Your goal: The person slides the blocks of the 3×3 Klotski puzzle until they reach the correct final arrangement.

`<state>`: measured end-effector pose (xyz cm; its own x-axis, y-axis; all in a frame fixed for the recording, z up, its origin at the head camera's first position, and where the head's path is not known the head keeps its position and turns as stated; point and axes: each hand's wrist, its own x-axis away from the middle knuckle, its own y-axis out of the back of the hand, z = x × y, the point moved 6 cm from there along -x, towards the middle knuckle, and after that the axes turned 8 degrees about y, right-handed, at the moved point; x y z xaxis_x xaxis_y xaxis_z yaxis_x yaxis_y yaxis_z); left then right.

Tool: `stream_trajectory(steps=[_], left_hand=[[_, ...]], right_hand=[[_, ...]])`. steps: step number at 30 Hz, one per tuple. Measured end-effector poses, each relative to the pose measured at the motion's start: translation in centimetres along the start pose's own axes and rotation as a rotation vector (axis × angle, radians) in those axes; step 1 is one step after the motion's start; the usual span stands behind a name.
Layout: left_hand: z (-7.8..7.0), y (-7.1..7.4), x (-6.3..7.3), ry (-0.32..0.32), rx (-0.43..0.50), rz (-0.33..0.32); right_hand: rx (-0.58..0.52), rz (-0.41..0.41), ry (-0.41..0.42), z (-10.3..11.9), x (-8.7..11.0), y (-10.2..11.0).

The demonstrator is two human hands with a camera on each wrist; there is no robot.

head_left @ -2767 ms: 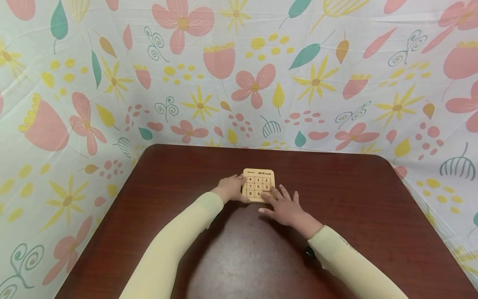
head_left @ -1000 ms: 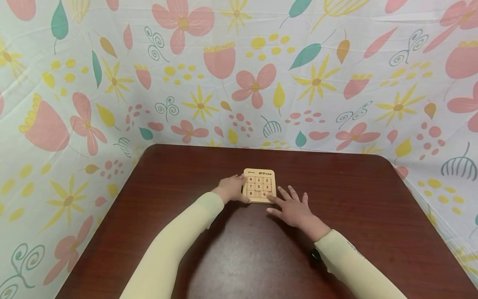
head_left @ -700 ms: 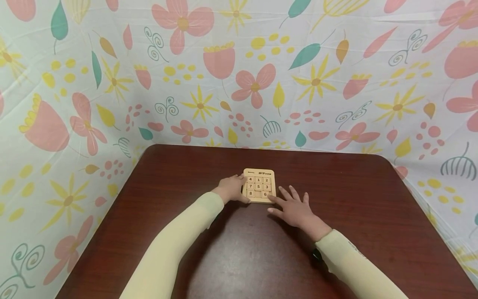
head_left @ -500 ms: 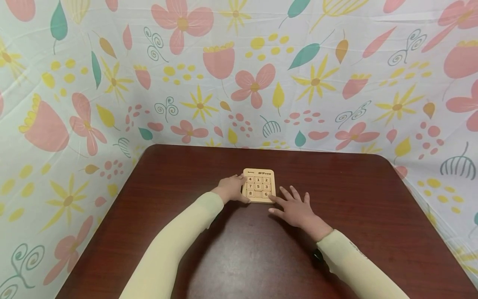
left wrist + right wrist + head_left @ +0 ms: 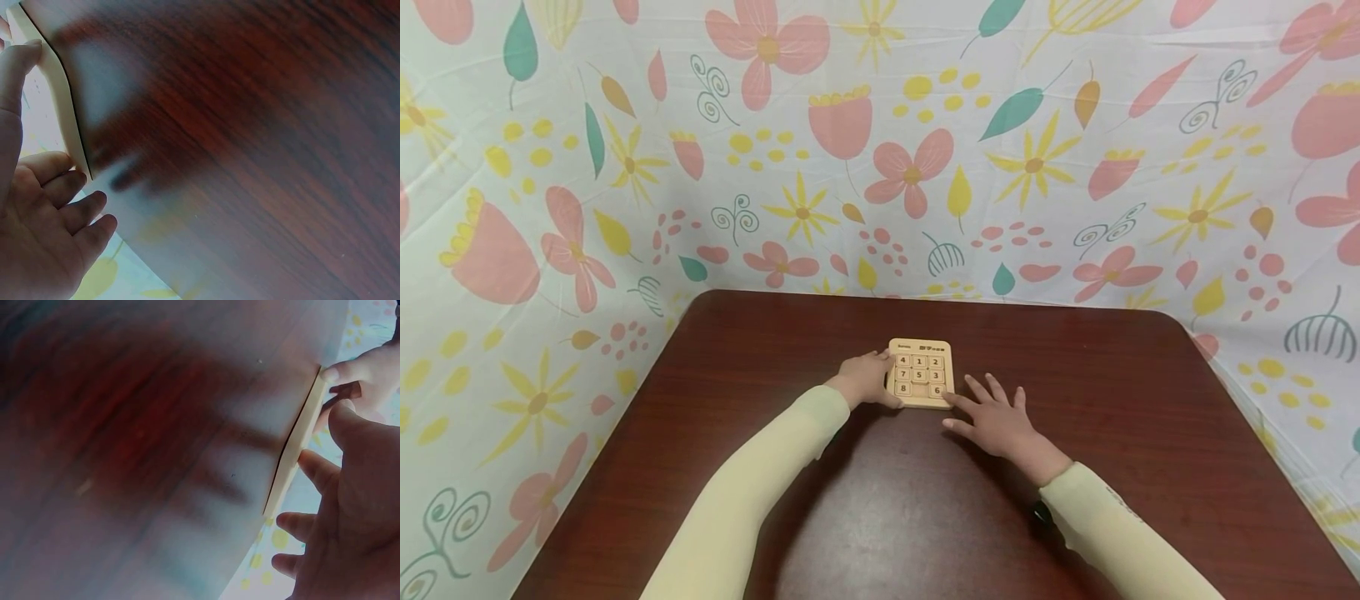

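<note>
A small wooden number sliding puzzle (image 5: 920,344) lies flat on the table. Its top row reads 4, 1, 2 and its middle row 7, 5, 3. In the bottom row, the 8 tile (image 5: 903,388) is at left and the 6 tile (image 5: 937,390) at right, with a gap between them. My left hand (image 5: 865,379) holds the board by its left side, thumb at the near left corner and fingers along the edge. My right hand (image 5: 997,423) has its fingers spread, with the index fingertip on the 6 tile's right side. The wrist views show the board's pale edge (image 5: 294,450) from the side.
The dark red-brown wooden table (image 5: 1075,358) has rounded far corners. Behind it and along the sides hangs a white cloth (image 5: 850,208) printed with flowers and leaves. A small dark object (image 5: 1042,512) shows at the right cuff.
The 6 tile has slid from the bottom middle to the bottom right, leaving the gap in the middle. My right hand has shifted right with it; the left hand and board stay put.
</note>
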<state>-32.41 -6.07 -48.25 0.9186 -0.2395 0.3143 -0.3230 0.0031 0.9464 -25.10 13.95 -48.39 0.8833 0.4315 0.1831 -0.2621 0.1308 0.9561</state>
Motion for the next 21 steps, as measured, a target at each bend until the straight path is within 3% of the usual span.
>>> stream_trajectory(steps=[21], left_hand=[[-0.12,0.21,0.26,-0.006,0.010,-0.006]], right_hand=[[-0.068,0.000,0.027,0.51,0.09,0.52]])
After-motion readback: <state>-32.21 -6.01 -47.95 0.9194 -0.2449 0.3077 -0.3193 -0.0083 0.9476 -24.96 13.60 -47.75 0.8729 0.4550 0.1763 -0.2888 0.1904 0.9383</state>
